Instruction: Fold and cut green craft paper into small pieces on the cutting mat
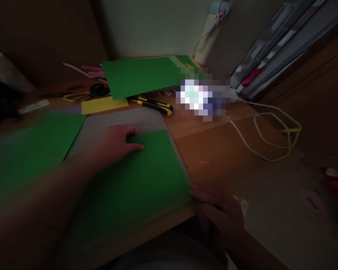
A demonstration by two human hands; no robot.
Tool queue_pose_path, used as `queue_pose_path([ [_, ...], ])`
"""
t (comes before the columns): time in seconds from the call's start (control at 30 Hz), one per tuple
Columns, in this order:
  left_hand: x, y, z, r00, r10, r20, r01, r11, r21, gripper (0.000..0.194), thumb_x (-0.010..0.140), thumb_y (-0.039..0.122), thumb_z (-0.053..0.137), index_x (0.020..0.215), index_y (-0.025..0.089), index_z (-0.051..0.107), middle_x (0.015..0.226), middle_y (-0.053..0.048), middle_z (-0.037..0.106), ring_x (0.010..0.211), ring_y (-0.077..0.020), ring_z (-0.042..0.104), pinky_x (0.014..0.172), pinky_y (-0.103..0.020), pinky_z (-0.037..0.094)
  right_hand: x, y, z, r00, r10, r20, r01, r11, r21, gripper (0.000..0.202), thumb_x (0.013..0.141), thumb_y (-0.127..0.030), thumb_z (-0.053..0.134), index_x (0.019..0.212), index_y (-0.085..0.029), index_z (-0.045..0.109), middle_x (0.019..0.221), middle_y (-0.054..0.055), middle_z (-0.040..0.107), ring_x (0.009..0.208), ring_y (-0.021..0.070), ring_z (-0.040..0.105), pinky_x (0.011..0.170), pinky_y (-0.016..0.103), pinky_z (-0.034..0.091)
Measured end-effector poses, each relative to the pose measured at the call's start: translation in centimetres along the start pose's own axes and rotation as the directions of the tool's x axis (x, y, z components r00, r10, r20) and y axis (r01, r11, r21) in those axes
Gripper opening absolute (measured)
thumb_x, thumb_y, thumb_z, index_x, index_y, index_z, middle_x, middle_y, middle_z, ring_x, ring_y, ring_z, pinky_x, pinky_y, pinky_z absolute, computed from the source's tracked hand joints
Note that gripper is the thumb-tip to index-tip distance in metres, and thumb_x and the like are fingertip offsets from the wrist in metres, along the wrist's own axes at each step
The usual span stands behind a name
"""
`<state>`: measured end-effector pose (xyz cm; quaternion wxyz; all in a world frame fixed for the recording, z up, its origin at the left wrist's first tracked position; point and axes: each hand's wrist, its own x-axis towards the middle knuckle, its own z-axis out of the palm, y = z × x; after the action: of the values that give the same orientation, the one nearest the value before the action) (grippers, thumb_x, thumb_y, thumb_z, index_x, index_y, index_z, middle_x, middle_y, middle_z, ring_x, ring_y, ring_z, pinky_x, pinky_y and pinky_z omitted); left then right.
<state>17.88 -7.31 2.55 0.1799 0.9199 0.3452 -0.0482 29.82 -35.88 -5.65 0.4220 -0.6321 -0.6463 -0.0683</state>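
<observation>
Head view — left hand (116,144) (half spread) rests on green sheet (146,180).

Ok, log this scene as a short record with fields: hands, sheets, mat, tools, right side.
Left hand: at the near green sheet's far side, thumb and finger apart
Right hand: fingertips at that sheet's near right corner; grip unclear
Under sheet: grey mat
Left of it: another green sheet
Behind mat: yellow card, yellow-black tool, scissors
Right side: white cable looped; a pixelated patch hides something
</observation>
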Motion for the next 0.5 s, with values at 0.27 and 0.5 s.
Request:
queue_pose_path([
  [0.27,-0.21,0.74,-0.28,1.000,-0.014,0.011,0.014,1.000,-0.011,0.033,0.070,0.047,0.061,0.089,0.021,0.060,0.096,-0.004,0.066,0.089,-0.0257,0.059,0.074,-0.033,0.042,0.81,-0.32,-0.11,0.996,-0.086,-0.034,0.083,0.994,-0.077,0.015,0.081,-0.010,0.050,0.085,-0.020,0.059,0.088,0.008,0.072,0.094,0.0211,0.067,0.075,0.034,0.059],
  [0.5,-0.44,0.08,-0.04,0.994,0.078,-0.076,-0.070,0.992,0.102,0.039,0.074,0.049,0.061,0.098,0.017,0.059,0.099,-0.010,0.063,0.092,-0.0293,0.057,0.079,-0.040,0.045,-0.08,-0.07,-0.01,0.999,-0.045,-0.020,0.044,0.998,-0.044,0.016,0.080,-0.010,0.051,0.085,-0.020,0.061,0.092,0.008,0.072,0.097,0.0212,0.066,0.080,0.034,0.058],
])
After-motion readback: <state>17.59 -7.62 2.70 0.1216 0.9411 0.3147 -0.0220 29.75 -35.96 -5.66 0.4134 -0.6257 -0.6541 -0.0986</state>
